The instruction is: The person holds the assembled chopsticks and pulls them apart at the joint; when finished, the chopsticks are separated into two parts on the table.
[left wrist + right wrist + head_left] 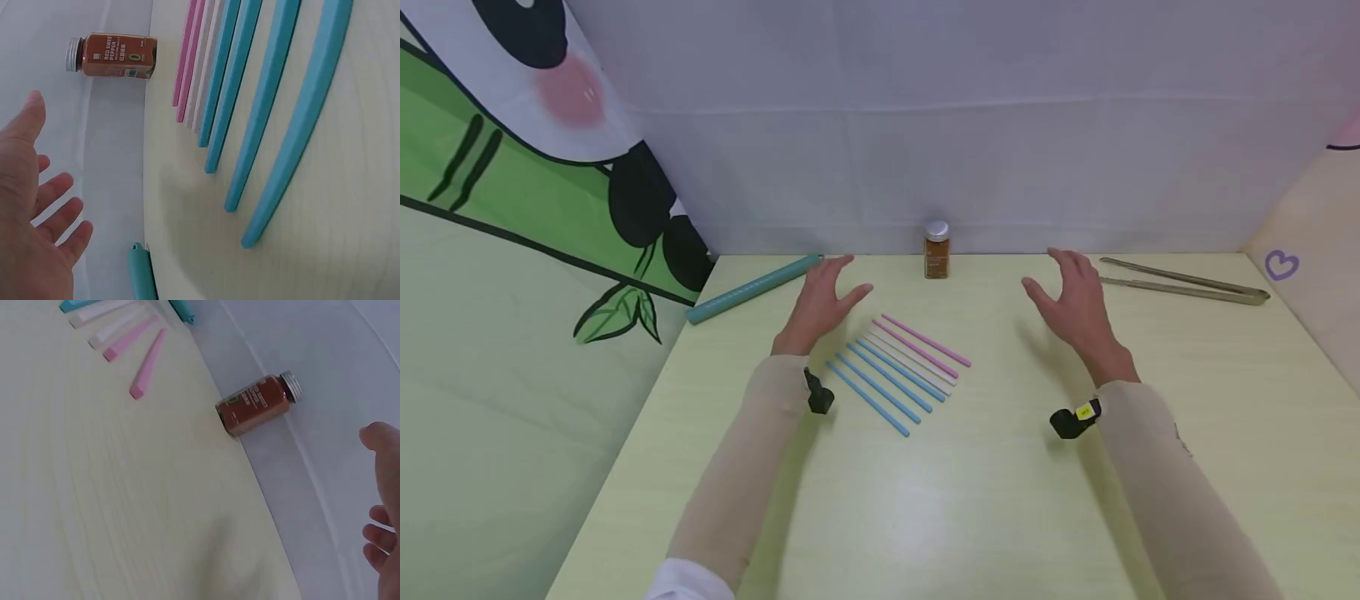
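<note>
Fingers loosely spread and empty, your left hand point(815, 307) hovers nearer the 8 sticks point(901, 372) at its 4 o'clock, long axes 10-to-4 across the bench point(1000, 492); your right hand point(1078, 315), likewise spread and empty, hovers farther off.

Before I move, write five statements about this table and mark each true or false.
1. The spice bottle stands upright. True.
2. The right hand grips the spice bottle. False: it holds nothing.
3. There are three blue sticks. False: there are four.
4. The pale sticks lie between the pink sticks and the blue sticks. True.
5. The metal tongs lie nearer the left hand than the teal tube does. False: the tube is close by the left hand, while the tongs lie beside the right.
</note>
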Demonstrator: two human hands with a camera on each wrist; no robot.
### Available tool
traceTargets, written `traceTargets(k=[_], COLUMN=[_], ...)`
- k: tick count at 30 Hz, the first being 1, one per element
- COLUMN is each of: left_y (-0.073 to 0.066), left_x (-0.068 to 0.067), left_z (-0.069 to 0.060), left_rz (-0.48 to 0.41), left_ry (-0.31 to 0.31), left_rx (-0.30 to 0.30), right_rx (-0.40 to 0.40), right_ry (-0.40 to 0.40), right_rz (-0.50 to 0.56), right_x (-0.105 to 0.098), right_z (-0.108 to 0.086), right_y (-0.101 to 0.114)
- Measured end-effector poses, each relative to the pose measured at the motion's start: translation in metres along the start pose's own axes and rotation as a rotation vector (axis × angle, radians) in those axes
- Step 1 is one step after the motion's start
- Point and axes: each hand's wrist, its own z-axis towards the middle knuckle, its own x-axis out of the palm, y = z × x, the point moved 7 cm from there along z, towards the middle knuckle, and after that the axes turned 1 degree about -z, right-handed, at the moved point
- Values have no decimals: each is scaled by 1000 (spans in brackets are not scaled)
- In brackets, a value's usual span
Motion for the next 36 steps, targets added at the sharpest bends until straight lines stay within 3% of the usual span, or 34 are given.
traceTargets(k=[3,7,14,20,30,36], left_y=[2,-1,-1,1,-5,-9], left_x=[11,29,51,61,77,83], left_z=[2,2,0,-2,7,12], left_rz=[-131,-233,-290,-292,-213,-113], left_ry=[60,166,295,342,381,404], left_rx=[3,2,-84,-108,-46,-24], right_rx=[6,37,121,133,93,71], right_ry=[20,86,219,283,355,384], right_rz=[140,269,354,365,328,283], right_x=[14,36,67,85,109,120], right_z=[-3,-10,-22,-32,-40,-46], right_y=[4,10,15,20,25,22])
